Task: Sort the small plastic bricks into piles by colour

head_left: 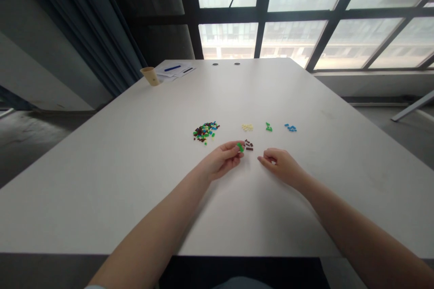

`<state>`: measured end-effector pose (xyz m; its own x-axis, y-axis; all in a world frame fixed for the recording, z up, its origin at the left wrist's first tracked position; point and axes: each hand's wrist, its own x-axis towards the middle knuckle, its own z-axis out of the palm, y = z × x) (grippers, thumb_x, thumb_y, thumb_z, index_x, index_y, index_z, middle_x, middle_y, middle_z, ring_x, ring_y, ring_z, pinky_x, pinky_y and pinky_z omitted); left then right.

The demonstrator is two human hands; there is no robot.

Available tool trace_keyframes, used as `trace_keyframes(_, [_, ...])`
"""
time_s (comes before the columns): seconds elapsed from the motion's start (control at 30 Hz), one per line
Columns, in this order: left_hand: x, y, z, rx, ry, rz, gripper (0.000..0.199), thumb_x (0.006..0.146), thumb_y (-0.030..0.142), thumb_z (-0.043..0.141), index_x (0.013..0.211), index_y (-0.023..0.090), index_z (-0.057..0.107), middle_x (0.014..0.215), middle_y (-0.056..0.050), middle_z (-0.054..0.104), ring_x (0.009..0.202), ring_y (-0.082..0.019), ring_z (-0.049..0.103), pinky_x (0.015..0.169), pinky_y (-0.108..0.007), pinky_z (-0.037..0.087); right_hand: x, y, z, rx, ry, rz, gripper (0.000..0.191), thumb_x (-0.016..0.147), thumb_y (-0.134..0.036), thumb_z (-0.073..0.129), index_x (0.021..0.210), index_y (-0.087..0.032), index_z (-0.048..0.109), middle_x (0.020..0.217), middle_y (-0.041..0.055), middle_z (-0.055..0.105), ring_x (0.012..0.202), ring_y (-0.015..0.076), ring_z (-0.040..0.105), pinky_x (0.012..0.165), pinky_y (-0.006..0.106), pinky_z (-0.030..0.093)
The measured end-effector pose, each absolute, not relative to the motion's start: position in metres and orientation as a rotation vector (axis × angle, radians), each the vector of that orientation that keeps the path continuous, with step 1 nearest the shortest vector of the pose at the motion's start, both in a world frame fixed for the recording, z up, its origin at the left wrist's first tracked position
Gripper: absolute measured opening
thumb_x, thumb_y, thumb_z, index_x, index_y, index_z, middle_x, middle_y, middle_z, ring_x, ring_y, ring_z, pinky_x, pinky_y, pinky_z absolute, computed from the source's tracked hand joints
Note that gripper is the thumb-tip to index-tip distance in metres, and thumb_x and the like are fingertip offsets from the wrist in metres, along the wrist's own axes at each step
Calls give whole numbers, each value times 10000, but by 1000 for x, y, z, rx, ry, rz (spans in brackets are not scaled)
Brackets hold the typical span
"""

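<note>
My left hand pinches a green toy brick between thumb and fingers, just above the table. Right beside its fingertips lies a small group of dark brown bricks. My right hand rests by the table surface to the right of them, fingers curled in and nothing visible in them. Farther off, a mixed heap of small bricks lies to the left. Sorted groups of pale yellow bricks, green bricks and blue bricks sit in a row to the right.
The white table stretches toward the windows. At its far left edge stands a tan paper cup, tilted in view, next to papers with a blue pen. Two dark round grommets mark the far end.
</note>
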<state>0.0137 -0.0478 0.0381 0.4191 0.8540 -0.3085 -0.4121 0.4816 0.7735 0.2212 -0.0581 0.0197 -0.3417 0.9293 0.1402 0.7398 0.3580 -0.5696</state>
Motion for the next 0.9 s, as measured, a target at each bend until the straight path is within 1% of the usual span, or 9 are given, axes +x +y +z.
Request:
trace_keyframes(0.07, [24, -59, 40, 546, 619, 793, 209, 624, 183, 741, 814, 163, 656, 780, -10, 589, 682, -66, 545, 612, -178, 402, 220, -59, 20, -1450, -2180, 569, 331, 788, -336, 445, 524, -195, 306, 526, -27, 398, 521, 100, 345, 519, 238, 267])
trace_keyframes(0.13, [27, -65, 39, 506, 566, 738, 229, 612, 186, 755, 817, 169, 653, 789, -7, 589, 696, -72, 558, 610, -183, 402, 219, -60, 20, -1452, -2180, 574, 328, 785, -333, 451, 523, -195, 310, 523, -29, 398, 521, 101, 351, 517, 237, 267])
trace_keyframes(0.37, [19, -61, 31, 523, 578, 680, 260, 592, 216, 773, 827, 188, 667, 747, 2, 573, 684, -76, 557, 606, -202, 395, 219, -60, 17, -1460, -2177, 621, 320, 788, -328, 457, 529, -191, 326, 542, -30, 411, 532, 98, 355, 529, 231, 274])
trace_keyframes(0.57, [20, -63, 34, 541, 597, 665, 252, 591, 230, 774, 810, 173, 663, 743, -10, 569, 691, -85, 544, 639, -220, 393, 219, -60, 17, -1448, -2188, 615, 318, 789, -323, 454, 530, -191, 325, 539, -28, 408, 531, 99, 357, 528, 234, 274])
trace_keyframes(0.73, [20, -63, 36, 550, 607, 660, 283, 572, 225, 785, 819, 170, 657, 735, 0, 556, 679, -74, 535, 621, -208, 381, 219, -60, 18, -1441, -2169, 623, 321, 791, -311, 459, 525, -192, 326, 541, -27, 405, 534, 101, 363, 532, 237, 287])
trace_keyframes(0.83, [20, -63, 36, 561, 605, 654, 304, 582, 232, 779, 854, 193, 651, 725, 4, 555, 681, -76, 536, 635, -212, 385, 217, -63, 24, -1357, -2107, 584, 278, 802, -312, 464, 561, -196, 389, 567, -22, 422, 555, 108, 388, 551, 243, 314])
trace_keyframes(0.9, [20, -62, 35, 574, 624, 646, 301, 599, 236, 769, 872, 205, 646, 718, 5, 554, 672, -74, 532, 640, -213, 388, 216, -67, 31, -1244, -2041, 526, 165, 791, -315, 502, 673, -200, 492, 624, -10, 457, 605, 121, 424, 588, 254, 349])
